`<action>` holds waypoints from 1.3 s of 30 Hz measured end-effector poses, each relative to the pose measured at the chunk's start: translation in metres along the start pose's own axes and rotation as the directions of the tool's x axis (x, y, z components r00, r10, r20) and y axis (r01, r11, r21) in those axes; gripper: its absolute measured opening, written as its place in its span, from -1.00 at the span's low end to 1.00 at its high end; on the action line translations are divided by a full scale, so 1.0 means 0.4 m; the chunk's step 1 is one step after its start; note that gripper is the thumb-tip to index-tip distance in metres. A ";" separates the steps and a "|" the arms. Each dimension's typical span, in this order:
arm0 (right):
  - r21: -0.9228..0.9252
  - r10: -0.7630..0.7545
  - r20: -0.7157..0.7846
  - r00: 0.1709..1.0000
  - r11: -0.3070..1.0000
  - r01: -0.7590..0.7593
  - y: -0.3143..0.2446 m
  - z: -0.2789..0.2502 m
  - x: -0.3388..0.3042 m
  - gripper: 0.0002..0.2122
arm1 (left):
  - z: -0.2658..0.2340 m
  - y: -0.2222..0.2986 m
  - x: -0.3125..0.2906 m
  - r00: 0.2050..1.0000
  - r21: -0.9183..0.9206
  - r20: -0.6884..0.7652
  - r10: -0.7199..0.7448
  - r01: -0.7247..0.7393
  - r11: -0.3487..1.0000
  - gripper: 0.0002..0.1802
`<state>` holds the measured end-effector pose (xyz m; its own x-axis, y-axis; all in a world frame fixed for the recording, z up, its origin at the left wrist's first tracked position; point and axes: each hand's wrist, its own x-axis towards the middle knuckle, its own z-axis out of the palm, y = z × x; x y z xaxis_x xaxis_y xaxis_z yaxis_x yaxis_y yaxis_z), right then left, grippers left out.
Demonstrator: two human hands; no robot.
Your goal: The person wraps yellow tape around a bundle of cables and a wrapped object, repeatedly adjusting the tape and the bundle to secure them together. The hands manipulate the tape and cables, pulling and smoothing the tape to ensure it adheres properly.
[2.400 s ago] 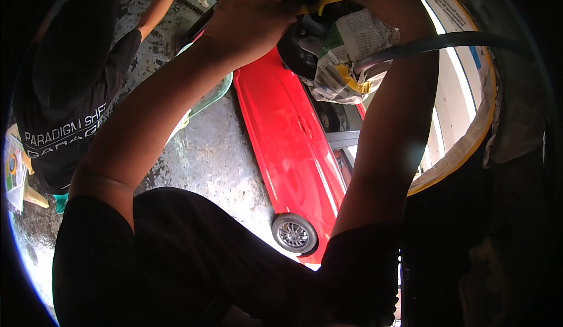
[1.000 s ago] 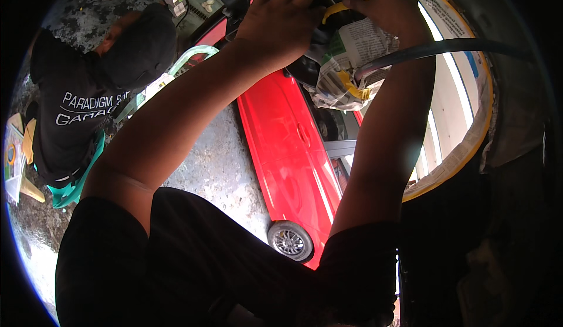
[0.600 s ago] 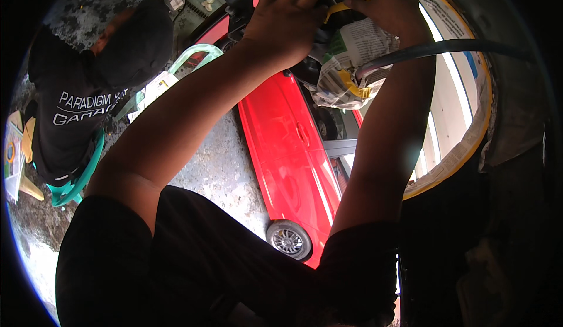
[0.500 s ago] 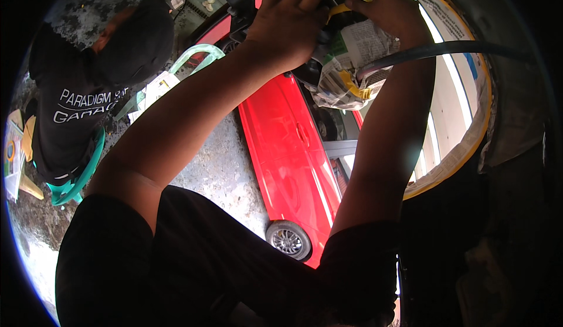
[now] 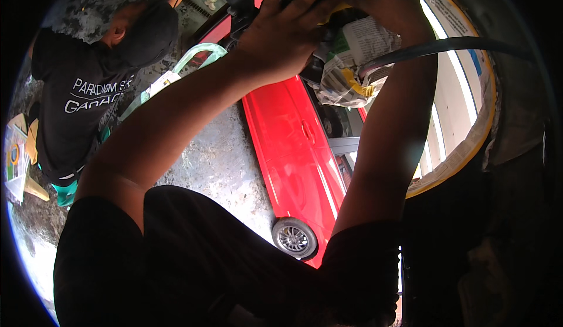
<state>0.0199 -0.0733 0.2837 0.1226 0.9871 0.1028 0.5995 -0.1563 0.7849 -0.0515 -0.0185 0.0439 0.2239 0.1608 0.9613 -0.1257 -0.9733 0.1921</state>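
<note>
My left hand point(image 5: 284, 40) reaches up to the top of the view, its fingers spread against a dark part. Opposite it, my right hand point(image 5: 390, 7) is bent inward, with thumb and fingers curled together beside a strip of yellow tape point(image 5: 337, 13). What those fingers grip is hidden by the hand and the dark surface. Just below both hands hangs a piece covered in newspaper and clear plastic point(image 5: 346, 84), with yellow tape on it. A dark hose point(image 5: 446, 46) arches across my right forearm.
A red car point(image 5: 293, 145) stands beyond my arms, its wheel point(image 5: 294, 237) toward me. At the left a person in a black shirt and cap point(image 5: 88, 104) bends over near a pale green chair point(image 5: 202, 50). Newspaper edged with yellow tape point(image 5: 469, 151) rims a bright opening at the right.
My left hand has shifted slightly left and down, its fingers spread wider. The right hand stays curled at nearly the same place. The person at the left has shifted and turned the head.
</note>
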 end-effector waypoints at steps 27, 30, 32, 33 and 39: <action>-0.146 0.049 0.038 0.998 0.988 -0.043 0.007 0.001 0.009 -0.83 | -0.061 -0.066 0.098 0.999 0.038 -0.051 -0.003 0.005 0.999 -0.74; -0.063 0.049 -0.125 0.991 0.996 -0.057 0.039 0.024 -0.023 -0.82 | -0.055 -0.073 0.049 0.986 0.054 -0.142 0.085 -0.078 0.995 -0.61; 0.027 0.193 0.005 0.981 0.981 -0.193 0.011 0.001 -0.017 -0.81 | -0.029 -0.048 -0.004 0.991 -0.136 -0.118 0.065 -0.081 0.987 -0.58; 0.065 0.254 0.072 0.965 0.964 -0.258 -0.001 -0.006 -0.006 -0.80 | -0.021 -0.016 -0.023 0.989 -0.196 -0.149 0.004 -0.033 0.980 -0.40; -0.033 0.239 0.101 0.966 0.971 -0.237 0.008 0.012 0.008 -0.77 | 0.056 0.050 0.022 0.825 -0.769 0.496 -0.271 0.563 0.304 0.02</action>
<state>0.0260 -0.0708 0.2838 0.3415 0.9126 0.2249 0.5274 -0.3841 0.7578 -0.0303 -0.0401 0.0518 0.6983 0.3152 0.6426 -0.6553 -0.0798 0.7512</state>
